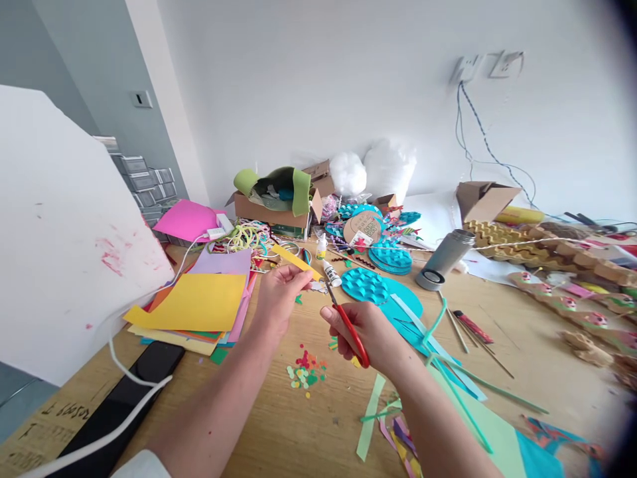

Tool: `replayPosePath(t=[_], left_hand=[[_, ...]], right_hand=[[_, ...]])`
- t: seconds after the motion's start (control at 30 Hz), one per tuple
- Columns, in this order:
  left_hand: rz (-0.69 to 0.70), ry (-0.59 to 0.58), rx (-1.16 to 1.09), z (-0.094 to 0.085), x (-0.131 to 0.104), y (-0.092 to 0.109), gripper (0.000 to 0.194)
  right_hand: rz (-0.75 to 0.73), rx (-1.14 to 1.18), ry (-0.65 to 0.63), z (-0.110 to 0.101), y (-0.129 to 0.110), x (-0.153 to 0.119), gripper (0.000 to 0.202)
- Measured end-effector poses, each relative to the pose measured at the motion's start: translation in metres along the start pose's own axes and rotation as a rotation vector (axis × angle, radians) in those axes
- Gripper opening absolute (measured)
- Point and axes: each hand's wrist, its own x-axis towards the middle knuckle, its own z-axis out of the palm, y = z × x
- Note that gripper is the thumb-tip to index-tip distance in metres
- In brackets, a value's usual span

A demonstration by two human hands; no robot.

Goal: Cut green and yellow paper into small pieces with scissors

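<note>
My left hand [284, 292] pinches a narrow yellow paper strip [293, 257] between thumb and fingers, above the middle of the table. My right hand [355, 332] is closed round the red handles of a pair of scissors [348, 325]. The blades point up and left, close to the right end of the strip; whether they touch it I cannot tell. Just behind the blades lies a white glue bottle [331, 273]. Small round paper dots [306, 368] in red, green and yellow are scattered on the table below my hands.
Stacked coloured paper [194, 302] and a phone [129, 392] with a white cable lie at left. Blue textured ovals [365, 285] and a metal flask [445, 259] stand to the right. Green pipe cleaners [462, 401] cross paper near my right forearm. A cardboard box [273, 211] is at the back.
</note>
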Motion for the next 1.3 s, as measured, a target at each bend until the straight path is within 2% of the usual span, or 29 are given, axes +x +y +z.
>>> replayPosePath(t=[0.37, 0.63, 0.9, 1.3], left_hand=[[-0.017, -0.034, 0.036, 0.006, -0.007, -0.001, 0.016], [-0.124, -0.08, -0.129, 0.009, -0.01, -0.001, 0.013], [-0.153, -0.149, -0.186, 0.01, -0.011, -0.003, 0.009], [-0.195, -0.164, -0.299, 0.015, -0.016, -0.006, 0.011]], right_hand=[[-0.014, -0.022, 0.002, 0.0, 0.0, 0.001, 0.048], [-0.025, 0.054, -0.024, -0.001, -0.002, 0.001, 0.049], [-0.036, 0.091, -0.053, 0.0, -0.003, 0.003, 0.052], [-0.09, 0.091, -0.035, 0.001, 0.001, 0.006, 0.052]])
